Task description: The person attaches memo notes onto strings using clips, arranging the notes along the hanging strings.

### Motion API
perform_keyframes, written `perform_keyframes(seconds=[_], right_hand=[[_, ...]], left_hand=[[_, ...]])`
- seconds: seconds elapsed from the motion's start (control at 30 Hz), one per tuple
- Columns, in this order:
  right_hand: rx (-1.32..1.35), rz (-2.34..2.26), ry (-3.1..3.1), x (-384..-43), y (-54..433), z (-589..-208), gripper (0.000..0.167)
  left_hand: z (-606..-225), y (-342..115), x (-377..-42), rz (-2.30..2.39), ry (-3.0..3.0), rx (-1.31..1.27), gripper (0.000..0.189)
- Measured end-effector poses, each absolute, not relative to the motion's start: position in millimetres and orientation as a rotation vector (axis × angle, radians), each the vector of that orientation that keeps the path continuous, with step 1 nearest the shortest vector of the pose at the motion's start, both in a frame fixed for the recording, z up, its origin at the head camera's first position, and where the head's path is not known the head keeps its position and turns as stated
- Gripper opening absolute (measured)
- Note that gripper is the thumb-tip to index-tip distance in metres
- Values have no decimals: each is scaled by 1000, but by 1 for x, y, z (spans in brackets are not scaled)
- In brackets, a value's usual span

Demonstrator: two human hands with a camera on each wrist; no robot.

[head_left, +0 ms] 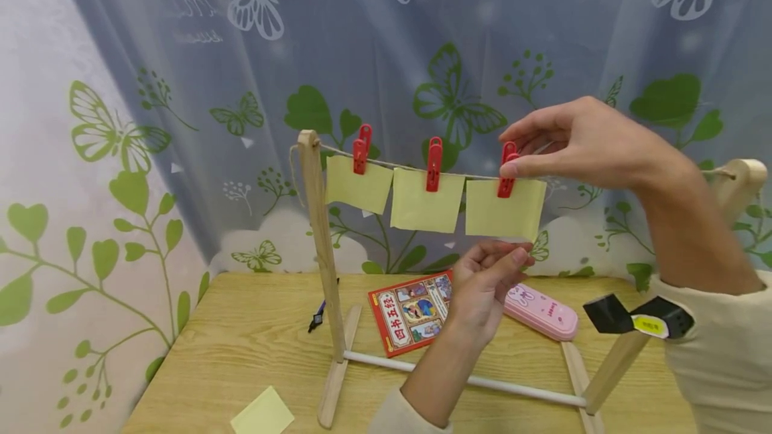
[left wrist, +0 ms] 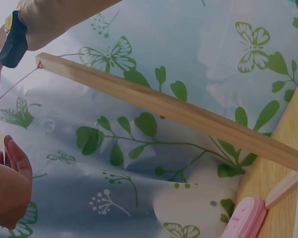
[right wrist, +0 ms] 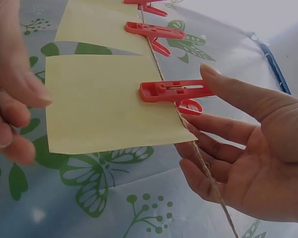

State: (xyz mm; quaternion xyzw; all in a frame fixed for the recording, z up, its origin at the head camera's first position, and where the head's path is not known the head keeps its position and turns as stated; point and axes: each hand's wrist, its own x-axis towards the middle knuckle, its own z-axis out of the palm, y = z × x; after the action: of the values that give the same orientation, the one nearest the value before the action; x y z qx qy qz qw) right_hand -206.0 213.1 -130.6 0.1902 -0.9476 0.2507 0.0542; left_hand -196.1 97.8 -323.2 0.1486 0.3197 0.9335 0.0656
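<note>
My right hand (head_left: 603, 142) pinches a red clothespin (right wrist: 164, 92), thumb on one handle and fingertips by the other. That clothespin sits over the twine (right wrist: 208, 178) and the top edge of a pale yellow paper note (head_left: 503, 209). My left hand (head_left: 485, 290) is just below this note, its fingers loosely bent, with the thumb tip by the lower edge. Two more yellow notes, a middle one (head_left: 427, 201) and a left one (head_left: 358, 183), hang along the twine under their own red clothespins (head_left: 434, 165).
The twine runs between a left wooden post (head_left: 322, 240) and a right post (left wrist: 164, 106), joined low by a white rod (head_left: 512, 388). On the table lie a red picture book (head_left: 410, 313), pink case (head_left: 545, 312), dark pen (head_left: 316, 317) and loose yellow note (head_left: 263, 412). A patterned curtain (head_left: 374, 32) hangs behind.
</note>
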Motion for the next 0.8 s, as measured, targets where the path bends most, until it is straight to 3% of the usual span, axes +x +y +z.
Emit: perform_keyframes(seconds=[0.27, 0.43, 0.6, 0.8], right_hand=[[559, 759, -2874, -202, 219, -134, 47], [508, 791, -2829, -198, 223, -134, 49], [505, 926, -2639, -189, 226, -140, 47], [615, 1063, -2301, -164, 227, -167, 40]], left_hand=[[-339, 89, -195, 2729, 1040, 430, 19], [-358, 71, -198, 2536, 1265, 618, 15], [-373, 44, -199, 2288, 1523, 761, 32], [-391, 1, -196, 2093, 1683, 870, 34]])
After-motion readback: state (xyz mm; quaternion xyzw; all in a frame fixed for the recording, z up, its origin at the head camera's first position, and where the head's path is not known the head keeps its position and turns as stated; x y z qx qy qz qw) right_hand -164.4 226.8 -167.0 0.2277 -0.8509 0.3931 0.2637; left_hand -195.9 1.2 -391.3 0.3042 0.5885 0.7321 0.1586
